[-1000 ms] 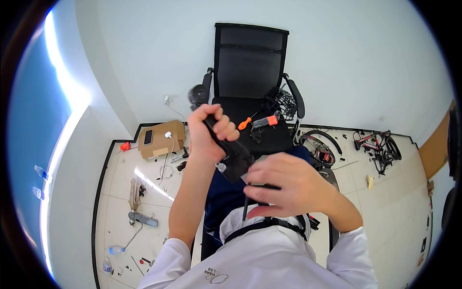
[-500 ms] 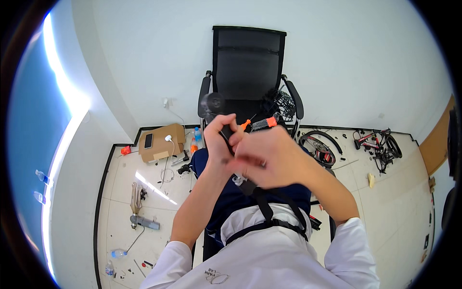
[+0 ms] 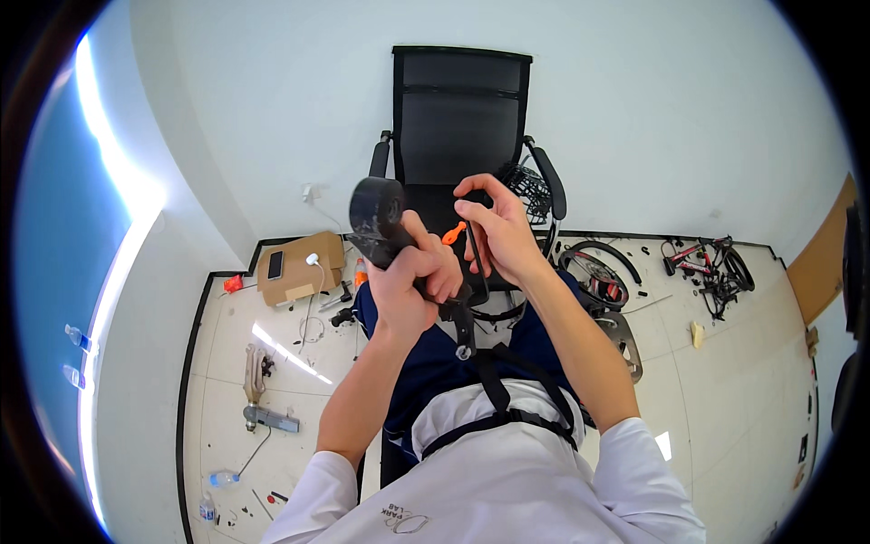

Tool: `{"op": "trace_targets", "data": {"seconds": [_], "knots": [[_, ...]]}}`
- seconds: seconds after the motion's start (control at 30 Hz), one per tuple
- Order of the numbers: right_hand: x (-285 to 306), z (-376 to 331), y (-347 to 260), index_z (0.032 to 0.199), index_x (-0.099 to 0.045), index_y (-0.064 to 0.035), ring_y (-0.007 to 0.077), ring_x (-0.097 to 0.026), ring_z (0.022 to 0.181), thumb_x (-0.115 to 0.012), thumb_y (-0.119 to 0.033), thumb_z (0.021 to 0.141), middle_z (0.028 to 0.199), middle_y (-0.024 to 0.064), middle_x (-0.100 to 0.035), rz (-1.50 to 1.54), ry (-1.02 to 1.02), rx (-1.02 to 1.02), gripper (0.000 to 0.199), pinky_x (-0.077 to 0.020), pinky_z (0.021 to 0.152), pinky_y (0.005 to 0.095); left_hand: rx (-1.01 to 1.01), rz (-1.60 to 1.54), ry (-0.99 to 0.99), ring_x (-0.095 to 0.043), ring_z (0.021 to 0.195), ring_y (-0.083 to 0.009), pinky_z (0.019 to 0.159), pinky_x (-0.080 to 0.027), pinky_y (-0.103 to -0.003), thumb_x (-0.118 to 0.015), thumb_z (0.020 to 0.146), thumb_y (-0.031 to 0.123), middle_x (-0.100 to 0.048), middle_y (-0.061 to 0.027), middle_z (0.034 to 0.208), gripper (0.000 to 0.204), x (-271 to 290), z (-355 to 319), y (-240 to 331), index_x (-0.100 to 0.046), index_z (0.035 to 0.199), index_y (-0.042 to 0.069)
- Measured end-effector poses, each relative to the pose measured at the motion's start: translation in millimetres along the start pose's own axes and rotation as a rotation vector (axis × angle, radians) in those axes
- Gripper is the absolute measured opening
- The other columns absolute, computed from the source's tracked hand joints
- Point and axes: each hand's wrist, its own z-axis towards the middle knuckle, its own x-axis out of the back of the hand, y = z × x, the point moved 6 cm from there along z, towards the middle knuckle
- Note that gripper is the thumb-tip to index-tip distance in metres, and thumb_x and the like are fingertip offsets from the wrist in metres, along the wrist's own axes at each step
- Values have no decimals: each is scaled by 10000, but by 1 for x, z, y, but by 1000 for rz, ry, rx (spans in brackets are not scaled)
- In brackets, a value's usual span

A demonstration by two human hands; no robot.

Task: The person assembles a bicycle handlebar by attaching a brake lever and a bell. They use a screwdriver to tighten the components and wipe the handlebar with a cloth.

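Blk mesh-back office chair (image 3: 462,136) stands near the far wall (image 3: 625,109), w/ a blk wire basket (image 3: 529,192) by its R armrest. Far L on the floor: cardbd box (image 3: 324,254), phone (image 3: 275,265) & wht charger (image 3: 312,259) on top, red wrapper (image 3: 233,284) just L of it. Nearer, same side: 2 clear plastic bottles, one lying (image 3: 223,478). Far R: bike wheel (image 3: 598,272), then a red/blk bike frame (image 3: 696,263) close to the wall, small yellow pc (image 3: 697,335) nearer, brown panel (image 3: 821,245) at the R edge.

Narrow gap between hands (image 3: 412,283), chair (image 3: 462,127) beyond
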Motion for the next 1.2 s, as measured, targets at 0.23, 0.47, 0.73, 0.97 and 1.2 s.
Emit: {"op": "trace_targets", "data": {"seconds": [0.23,0.47,0.73,0.97,1.2], "knots": [[16,-4,35,908,-549,-60,40,-363,409,-547,-106,912,580,-34,-488,22,43,-39,47,-279,395,182,-8,-117,-29,-295,374,-157,403,-298,-320,-459,731,80,-351,-52,464,99,-1,-1,17,-378,676,76],[-10,-30,-30,911,-560,-23,258,-549,851,-594,-77,838,879,98,-571,-968,-70,896,96,-437,779,354,53,-270,94,-272,358,-123,393,-272,-296,-456,815,160,-310,7,437,191,14,9,35,-377,643,129],[-4,-30,-11,895,-530,-39,295,-502,767,-603,-167,875,811,91,-509,-1118,-202,836,148,-403,700,393,108,-378,268,-272,366,-100,393,-260,-272,-534,903,236,-310,31,450,300,32,26,27,-418,649,125],[29,-29,30,853,-541,-14,369,-553,729,-515,-241,975,729,158,-536,-981,-22,684,259,-439,652,428,14,-254,361,-262,381,-99,404,-255,-275,-565,872,198,-312,24,469,266,36,51,12,-426,661,118],[36,-31,72,767,-583,18,445,-566,642,-409,-309,1031,639,219,-566,-914,127,371,455,-448,604,486,-90,-32,473,-310,402,-124,425,-288,-299,-578,853,183,-330,-4,496,266,46,73,-4,-395,677,103]]}}
